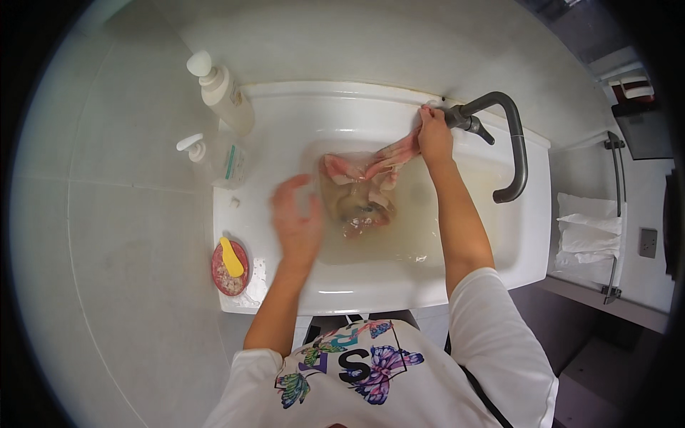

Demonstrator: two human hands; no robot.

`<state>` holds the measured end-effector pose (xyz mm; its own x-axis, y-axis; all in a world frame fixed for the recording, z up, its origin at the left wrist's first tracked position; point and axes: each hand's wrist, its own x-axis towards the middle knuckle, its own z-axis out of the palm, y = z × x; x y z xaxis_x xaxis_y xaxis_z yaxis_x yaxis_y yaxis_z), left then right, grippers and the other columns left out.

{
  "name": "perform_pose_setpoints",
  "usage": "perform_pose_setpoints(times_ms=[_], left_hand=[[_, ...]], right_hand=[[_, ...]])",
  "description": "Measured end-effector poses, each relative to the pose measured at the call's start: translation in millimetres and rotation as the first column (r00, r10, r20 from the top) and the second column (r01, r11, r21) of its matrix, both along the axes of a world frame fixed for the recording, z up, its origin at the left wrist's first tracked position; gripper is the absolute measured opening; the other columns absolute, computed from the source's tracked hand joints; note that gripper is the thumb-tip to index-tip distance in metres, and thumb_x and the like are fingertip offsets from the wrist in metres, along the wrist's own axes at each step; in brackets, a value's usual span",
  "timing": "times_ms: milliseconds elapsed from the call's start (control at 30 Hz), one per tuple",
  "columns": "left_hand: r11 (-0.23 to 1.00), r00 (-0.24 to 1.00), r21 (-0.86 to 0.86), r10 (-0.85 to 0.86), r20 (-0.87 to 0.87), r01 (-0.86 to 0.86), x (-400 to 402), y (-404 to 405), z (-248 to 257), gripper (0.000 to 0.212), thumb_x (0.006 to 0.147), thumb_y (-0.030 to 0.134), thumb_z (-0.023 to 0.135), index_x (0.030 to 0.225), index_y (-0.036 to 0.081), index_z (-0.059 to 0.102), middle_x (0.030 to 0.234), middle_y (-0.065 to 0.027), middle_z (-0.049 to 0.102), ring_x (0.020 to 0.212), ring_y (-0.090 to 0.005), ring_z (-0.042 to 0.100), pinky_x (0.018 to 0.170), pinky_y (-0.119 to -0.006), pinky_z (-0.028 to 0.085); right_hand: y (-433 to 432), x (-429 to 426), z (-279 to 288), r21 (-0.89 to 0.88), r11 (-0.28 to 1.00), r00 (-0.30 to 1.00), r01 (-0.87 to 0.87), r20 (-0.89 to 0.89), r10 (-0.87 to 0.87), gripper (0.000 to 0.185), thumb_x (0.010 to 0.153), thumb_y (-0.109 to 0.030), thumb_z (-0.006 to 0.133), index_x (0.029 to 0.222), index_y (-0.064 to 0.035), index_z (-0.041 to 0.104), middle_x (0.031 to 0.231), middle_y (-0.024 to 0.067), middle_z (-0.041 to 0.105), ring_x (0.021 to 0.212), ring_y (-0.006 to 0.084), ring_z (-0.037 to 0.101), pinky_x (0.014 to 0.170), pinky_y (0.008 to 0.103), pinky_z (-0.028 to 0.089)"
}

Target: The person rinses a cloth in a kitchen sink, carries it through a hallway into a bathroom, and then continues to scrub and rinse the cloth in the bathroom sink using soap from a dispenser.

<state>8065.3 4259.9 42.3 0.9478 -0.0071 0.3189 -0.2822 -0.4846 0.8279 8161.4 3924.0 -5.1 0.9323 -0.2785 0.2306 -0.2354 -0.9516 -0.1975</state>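
A pink and pale wet cloth (356,187) lies partly under cloudy water in a white sink (374,299). One end of it rises towards the back right, where my right hand (434,136) grips it beside the base of the dark grey faucet (516,139). Blurred by motion, my left hand (297,214) is over the sink's left rim, left of the cloth, fingers apart and holding nothing. The submerged part of the cloth is hard to make out through the murky water.
Two pump bottles, a larger one (229,101) and a clear one (230,166), stand on the sink's left ledge. Nearer me, a red dish (218,273) holds a yellow object (231,258) and pale bits. White cloths (588,232) hang on a rail at the right.
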Motion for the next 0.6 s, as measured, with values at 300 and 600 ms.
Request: perform_pose_setpoints(times_ms=[300,600], left_hand=[[0.923,0.933,-0.163,-0.358,-0.033,0.349,33,-157,-23,0.032,0.084,-0.002,0.061,0.116,0.005,0.060,0.107,-0.0131,0.065,0.089,-0.0253,0.068,0.079,-0.034,0.054],[0.910,0.906,-0.161,-0.403,-0.128,0.382,38,-208,-57,0.039,0.084,0.005,0.064,0.122,0.001,0.057,0.112,-0.0188,0.066,0.091,-0.0289,0.068,0.079,-0.037,0.055]], right_hand=[[2,-24,-1,-0.018,0.998,0.998,-0.063,-0.013,0.063,0.039,0.092,-0.005,0.048,0.130,-0.0011,0.053,0.135,0.0191,0.054,0.104,0.0358,0.065,0.086,0.0426,0.056],[-27,-77,-6,0.184,0.951,0.927,-0.247,0.330,0.177,0.040,0.087,0.002,0.056,0.125,-0.0075,0.064,0.130,0.0086,0.062,0.110,0.0278,0.064,0.092,0.0340,0.053]])
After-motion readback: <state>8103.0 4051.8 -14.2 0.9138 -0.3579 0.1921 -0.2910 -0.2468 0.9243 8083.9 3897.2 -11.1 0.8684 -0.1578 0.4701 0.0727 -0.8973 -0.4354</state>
